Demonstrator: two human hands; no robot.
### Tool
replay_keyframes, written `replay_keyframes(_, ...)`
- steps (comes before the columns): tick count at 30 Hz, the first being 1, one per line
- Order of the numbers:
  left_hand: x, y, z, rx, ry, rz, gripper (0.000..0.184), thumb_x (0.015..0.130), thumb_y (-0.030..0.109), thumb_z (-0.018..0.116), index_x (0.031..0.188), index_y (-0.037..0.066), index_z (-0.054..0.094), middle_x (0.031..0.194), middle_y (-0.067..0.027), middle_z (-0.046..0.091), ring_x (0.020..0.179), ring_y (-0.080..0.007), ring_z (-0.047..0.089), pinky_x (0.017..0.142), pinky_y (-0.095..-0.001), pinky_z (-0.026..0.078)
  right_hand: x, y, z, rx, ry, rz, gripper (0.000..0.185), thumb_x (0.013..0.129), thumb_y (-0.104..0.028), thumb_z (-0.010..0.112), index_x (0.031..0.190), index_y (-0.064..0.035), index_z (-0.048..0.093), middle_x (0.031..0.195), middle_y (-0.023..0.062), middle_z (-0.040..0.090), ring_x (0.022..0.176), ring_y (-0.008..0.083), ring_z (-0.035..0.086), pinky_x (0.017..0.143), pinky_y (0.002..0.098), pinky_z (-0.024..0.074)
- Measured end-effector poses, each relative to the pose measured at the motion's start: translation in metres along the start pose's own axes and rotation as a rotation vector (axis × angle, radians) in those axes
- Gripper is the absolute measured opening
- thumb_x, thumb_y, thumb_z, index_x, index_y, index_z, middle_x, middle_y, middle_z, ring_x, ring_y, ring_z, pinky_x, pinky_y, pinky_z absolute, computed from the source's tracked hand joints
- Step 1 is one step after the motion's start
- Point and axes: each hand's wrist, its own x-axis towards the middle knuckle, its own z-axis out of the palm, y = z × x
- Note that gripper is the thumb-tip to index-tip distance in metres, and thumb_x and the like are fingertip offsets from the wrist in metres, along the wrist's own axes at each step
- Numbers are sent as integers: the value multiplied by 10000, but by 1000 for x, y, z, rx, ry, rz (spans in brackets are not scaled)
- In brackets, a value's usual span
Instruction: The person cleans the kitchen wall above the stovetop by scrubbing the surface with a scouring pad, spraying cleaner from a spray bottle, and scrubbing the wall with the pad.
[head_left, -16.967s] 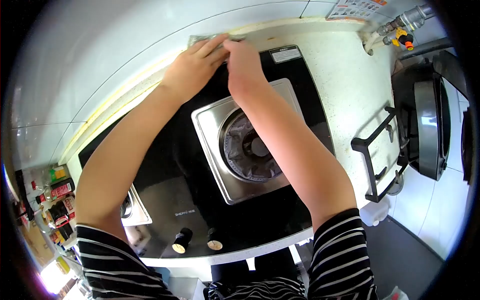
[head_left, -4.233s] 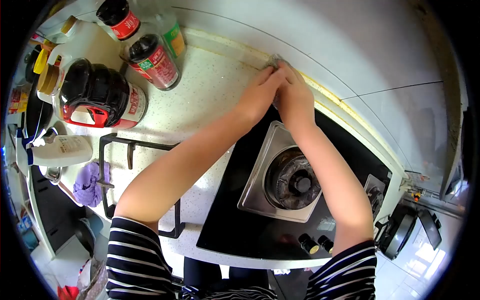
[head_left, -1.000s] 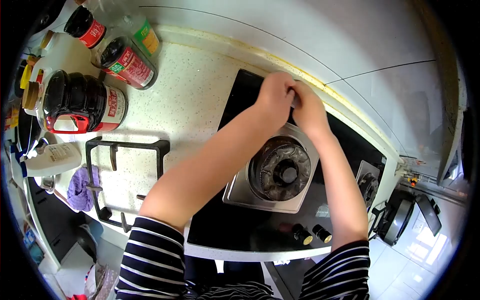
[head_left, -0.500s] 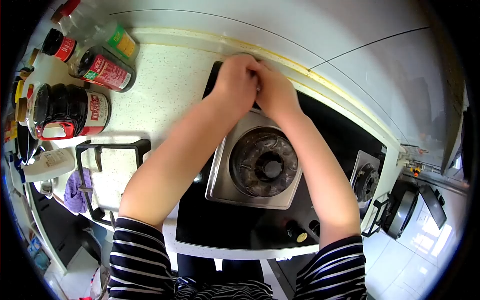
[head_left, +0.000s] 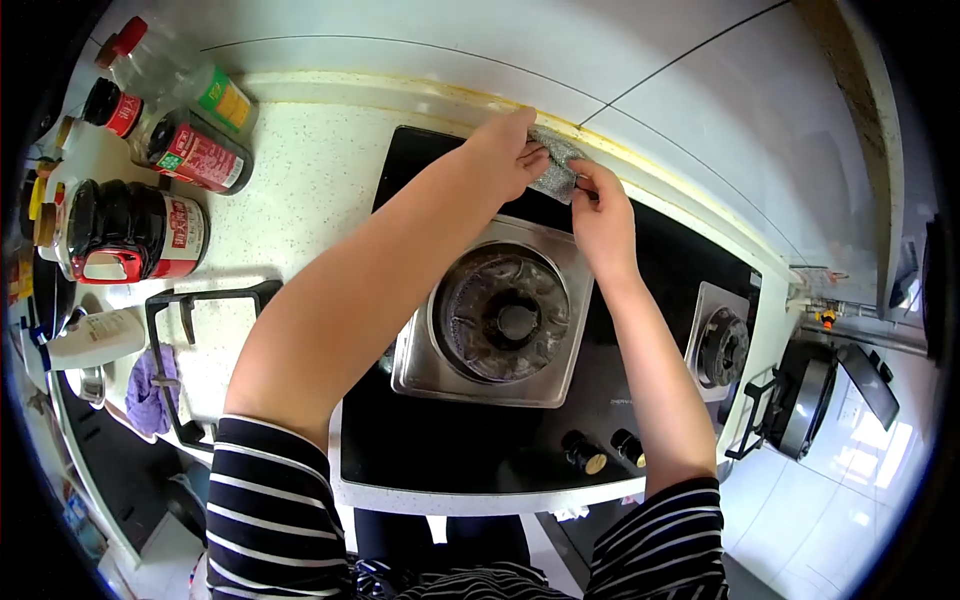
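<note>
Between my hands, at the rear edge of the black glass gas stove [head_left: 450,450], is a grey speckled cloth [head_left: 553,165]. My left hand [head_left: 508,155] is at the cloth's left side, its fingers bent against it. With thumb and fingers, my right hand [head_left: 604,210] pinches the cloth's right edge. Just in front of both hands sits the left burner [head_left: 505,315], dark and stained, on its square steel plate [head_left: 480,388]. No grate stands over this burner.
Sauce bottles [head_left: 200,155] and a big dark jar [head_left: 135,230] stand on the counter at left. A black pan grate [head_left: 215,292] lies near a purple cloth [head_left: 152,390]. The second burner [head_left: 722,345] is at right; knobs [head_left: 583,452] are in front. Tiled wall [head_left: 690,140] rises behind.
My hands were together at the stove's back left; they are now apart and further right, with the grey cloth visible between them. The view has shifted slightly.
</note>
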Motion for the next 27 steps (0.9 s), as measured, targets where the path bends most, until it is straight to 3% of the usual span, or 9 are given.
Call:
replay_keyframes(1, 5, -3, 2, 21, 9, 12, 298, 902, 208, 587, 1095, 3, 489, 1075, -137, 515, 969, -250, 548, 852, -354, 528, -1, 0, 2, -21, 52, -83, 300, 814, 28, 565, 1106, -24, 606, 1037, 158, 607, 869, 268, 607, 789, 337, 496)
replay_keyframes(4, 5, -10, 13, 39, 63, 52, 242, 888, 149, 591, 1060, -4, 515, 1053, -133, 527, 927, -231, 573, 763, -308, 561, 1, -19, 7, 97, 82, 128, 277, 845, 9, 554, 1117, -23, 595, 996, 135, 609, 875, 236, 609, 777, 327, 498)
replay_keyframes(5, -5, -11, 18, 15, 99, 69, 216, 883, 117, 586, 1049, -7, 521, 1041, -129, 533, 920, -224, 577, 740, -293, 565, 1, -37, -2, 394, 2, 427, 220, 895, -40, 551, 1110, -2, 582, 975, 116, 601, 873, 208, 605, 776, 320, 509)
replay_keyframes(8, -22, -18, 6, 47, 24, 150, 192, 864, 22, 557, 1049, -21, 525, 1030, -120, 545, 912, -215, 588, 730, -278, 574, 11, -40, -8, 1161, -11, 828, 161, 937, -106, 547, 1052, 4, 572, 950, 102, 610, 855, 198, 598, 776, 315, 521)
replay_keyframes(13, -46, -31, -7, 144, -67, 114, 184, 888, -27, 509, 1071, -45, 524, 1064, -133, 569, 960, -220, 576, 809, -305, 563, 31, -21, -15, 1342, -51, 828, 142, 966, -157, 527, 966, -20, 560, 875, 83, 596, 799, 194, 584, 741, 309, 520)
replay_keyframes(17, -37, -27, 4, 37, -177, 35, 153, 901, -10, 479, 1042, -51, 520, 963, -129, 579, 836, -222, 599, 775, -319, 564, 41, -6, -18, 1274, -71, 784, 131, 947, -138, 558, 1000, -18, 569, 902, 73, 597, 828, 179, 566, 757, 304, 491)
replay_keyframes(21, -35, -4, -17, -147, -102, 53, 142, 935, 84, 429, 985, -29, 499, 889, -140, 556, 775, -226, 582, 694, -329, 545, 34, -43, 13, 1117, 119, 500, 273, 889, -142, 667, 1093, -9, 542, 1037, 79, 561, 955, 181, 543, 856, 335, 477)
replay_keyframes(24, -45, 9, -35, -118, 38, 129, 261, 952, 165, 457, 1111, -39, 489, 983, -145, 553, 891, -254, 569, 855, -382, 513, 40, -66, 38, 723, 246, 451, 321, 868, -127, 670, 1118, 10, 521, 1005, 61, 560, 916, 161, 535, 835, 288, 445)
replay_keyframes(27, -57, 10, -35, 117, -41, 253, 373, 940, 244, 550, 1176, -38, 488, 1141, -151, 544, 1058, -269, 546, 941, -392, 472, 36, -28, 59, 230, 236, -99, 310, 868, -89, 639, 1152, -10, 542, 989, 78, 589, 937, 169, 558, 822, 289, 455)
